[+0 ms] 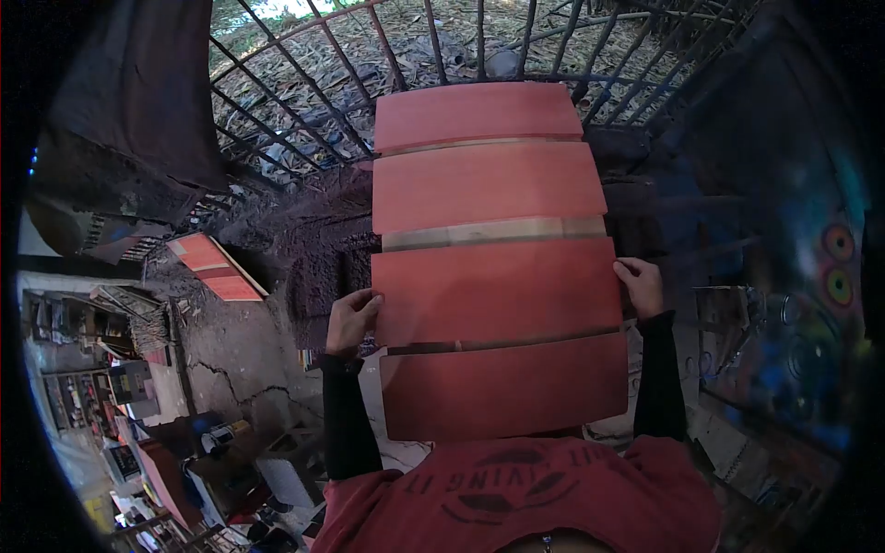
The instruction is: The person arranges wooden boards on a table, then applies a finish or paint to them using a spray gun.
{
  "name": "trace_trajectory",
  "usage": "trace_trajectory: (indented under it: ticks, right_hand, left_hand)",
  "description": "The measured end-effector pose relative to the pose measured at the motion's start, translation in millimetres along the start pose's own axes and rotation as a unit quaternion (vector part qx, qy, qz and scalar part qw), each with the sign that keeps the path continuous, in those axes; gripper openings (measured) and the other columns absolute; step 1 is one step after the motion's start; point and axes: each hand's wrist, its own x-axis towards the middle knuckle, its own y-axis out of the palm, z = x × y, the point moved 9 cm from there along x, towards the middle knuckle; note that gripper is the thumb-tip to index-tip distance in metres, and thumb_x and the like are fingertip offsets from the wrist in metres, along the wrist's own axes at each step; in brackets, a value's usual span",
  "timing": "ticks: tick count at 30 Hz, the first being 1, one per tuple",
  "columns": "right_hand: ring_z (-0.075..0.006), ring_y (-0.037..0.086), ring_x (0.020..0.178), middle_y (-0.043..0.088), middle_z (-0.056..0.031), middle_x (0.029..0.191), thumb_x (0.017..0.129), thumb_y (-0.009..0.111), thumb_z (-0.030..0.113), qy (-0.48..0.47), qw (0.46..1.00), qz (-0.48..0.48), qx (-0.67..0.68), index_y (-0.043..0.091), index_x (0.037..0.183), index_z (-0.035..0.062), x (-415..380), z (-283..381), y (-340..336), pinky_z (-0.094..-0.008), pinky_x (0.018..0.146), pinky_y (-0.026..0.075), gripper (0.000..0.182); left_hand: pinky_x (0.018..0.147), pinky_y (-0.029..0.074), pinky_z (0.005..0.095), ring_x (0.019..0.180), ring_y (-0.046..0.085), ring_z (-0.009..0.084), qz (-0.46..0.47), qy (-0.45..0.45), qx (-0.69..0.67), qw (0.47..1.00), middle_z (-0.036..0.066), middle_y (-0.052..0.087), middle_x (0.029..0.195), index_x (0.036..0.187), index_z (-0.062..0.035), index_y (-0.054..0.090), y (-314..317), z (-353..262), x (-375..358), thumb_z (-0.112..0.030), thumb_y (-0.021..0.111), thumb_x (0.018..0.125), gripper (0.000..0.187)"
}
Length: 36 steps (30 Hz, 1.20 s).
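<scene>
Four red rectangular panels lie in a column in front of me, on a pale board (493, 232) that shows in the gaps. The farthest panel (477, 114) is near the window bars, and the second panel (489, 187) lies below it. My left hand (351, 321) pinches the left edge of the third panel (496, 290). On the right edge of that same panel, my right hand (642, 287) has its fingers closed, thumb near the edge. The nearest panel (504, 389) lies close to my chest, touched by neither hand.
Metal bars (433, 41) stand beyond the panels, with dry litter behind them. A red panel (218, 267) leans at the left. Shelves (76, 401) and cluttered items fill the lower left. A dark painted surface (802, 276) is at the right.
</scene>
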Motion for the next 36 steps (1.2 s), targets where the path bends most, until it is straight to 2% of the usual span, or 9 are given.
trace_trajectory:
  ticks: [9, 17, 20, 22, 24, 26, 28, 31, 36]
  right_hand:
    - [-0.0165, 0.061, 0.076, 0.066, -0.0125, 0.082, 0.081, 0.064, 0.024, 0.0, 0.998, -0.033, 0.051, 0.064, 0.094, -0.0049, 16, -6, 1, -0.0288, 0.069, 0.046, 0.031]
    - [-0.0173, 0.061, 0.08, 0.066, -0.0121, 0.085, 0.082, 0.062, 0.026, 0.014, 0.998, -0.037, 0.052, 0.065, 0.094, -0.0039, 22, -10, 4, -0.029, 0.072, 0.046, 0.032]
    - [-0.0171, 0.06, 0.083, 0.066, -0.0116, 0.089, 0.083, 0.061, 0.027, 0.026, 0.999, -0.032, 0.001, 0.064, 0.099, -0.0033, 19, -8, 2, -0.0286, 0.074, 0.045, 0.034]
    - [-0.0166, 0.06, 0.084, 0.065, -0.0112, 0.095, 0.085, 0.06, 0.028, 0.03, 0.996, -0.018, 0.077, 0.061, 0.104, -0.0035, 4, -9, 2, -0.028, 0.076, 0.045, 0.037]
    - [-0.0146, 0.059, 0.081, 0.064, -0.01, 0.096, 0.086, 0.059, 0.027, 0.023, 0.996, 0.002, 0.087, 0.059, 0.108, -0.0034, -21, -21, -7, -0.0273, 0.071, 0.047, 0.038]
    - [-0.0121, 0.059, 0.077, 0.063, -0.0085, 0.09, 0.087, 0.058, 0.026, 0.159, 0.977, 0.063, 0.126, 0.059, 0.107, -0.003, -77, -30, -17, -0.0257, 0.063, 0.048, 0.035]
    - [-0.0103, 0.058, 0.073, 0.062, -0.0067, 0.085, 0.087, 0.058, 0.025, 0.2, 0.962, 0.132, 0.13, 0.059, 0.107, -0.0019, -117, -56, -13, -0.024, 0.058, 0.047, 0.033]
    - [-0.0123, 0.059, 0.073, 0.063, -0.0069, 0.085, 0.085, 0.06, 0.024, 0.14, 0.979, 0.13, 0.066, 0.06, 0.105, -0.0044, -139, -38, -13, -0.0255, 0.061, 0.048, 0.035]
    - [-0.0117, 0.058, 0.074, 0.064, -0.0076, 0.083, 0.082, 0.063, 0.022, 0.063, 0.995, 0.068, 0.023, 0.062, 0.1, -0.0056, -127, -35, -15, -0.0263, 0.063, 0.047, 0.033]
  left_hand:
    - [0.052, 0.04, 0.0214, 0.06, 0.05, 0.0057, -0.028, -0.003, -0.019, 0.999, 0.002, 0.061, 0.077, 0.105, 0.0046, 0.061, 2, -4, 9, -0.02, 0.062, 0.084, 0.032]
    - [0.053, 0.039, 0.02, 0.061, 0.049, 0.0056, -0.033, 0.003, -0.006, 0.999, -0.001, 0.058, 0.073, 0.103, 0.0047, 0.062, 2, -8, 5, -0.021, 0.063, 0.083, 0.032]
    - [0.053, 0.04, 0.0199, 0.062, 0.049, 0.0059, -0.055, 0.016, -0.012, 0.998, 0.0, 0.058, 0.073, 0.103, 0.0048, 0.062, 1, -7, 5, -0.022, 0.062, 0.084, 0.033]
    - [0.054, 0.041, 0.0203, 0.063, 0.05, 0.0065, -0.038, 0.009, -0.02, 0.999, 0.002, 0.06, 0.077, 0.106, 0.0039, 0.06, 1, 6, -7, -0.025, 0.061, 0.085, 0.035]
    - [0.055, 0.042, 0.0208, 0.067, 0.053, 0.0071, -0.074, 0.023, -0.049, 0.996, 0.004, 0.061, 0.084, 0.111, 0.0028, 0.058, -11, 8, -26, -0.026, 0.06, 0.086, 0.038]
    - [0.063, 0.05, 0.0237, 0.074, 0.058, 0.0109, -0.018, -0.047, 0.006, 0.999, 0.008, 0.062, 0.091, 0.11, 0.0045, 0.056, -14, 26, -66, -0.026, 0.06, 0.086, 0.039]
    - [0.065, 0.051, 0.0253, 0.075, 0.058, 0.0116, 0.016, -0.093, -0.015, 0.995, 0.007, 0.061, 0.089, 0.107, 0.0037, 0.058, -8, 55, -98, -0.025, 0.06, 0.086, 0.035]
    - [0.064, 0.052, 0.0257, 0.076, 0.059, 0.0116, 0.001, -0.092, 0.047, 0.995, 0.007, 0.061, 0.088, 0.105, 0.0025, 0.059, 5, 44, -125, -0.023, 0.061, 0.085, 0.032]
    - [0.064, 0.052, 0.027, 0.078, 0.059, 0.0124, 0.004, -0.085, 0.006, 0.996, 0.007, 0.062, 0.09, 0.104, 0.0016, 0.06, 7, 52, -118, -0.022, 0.062, 0.084, 0.031]
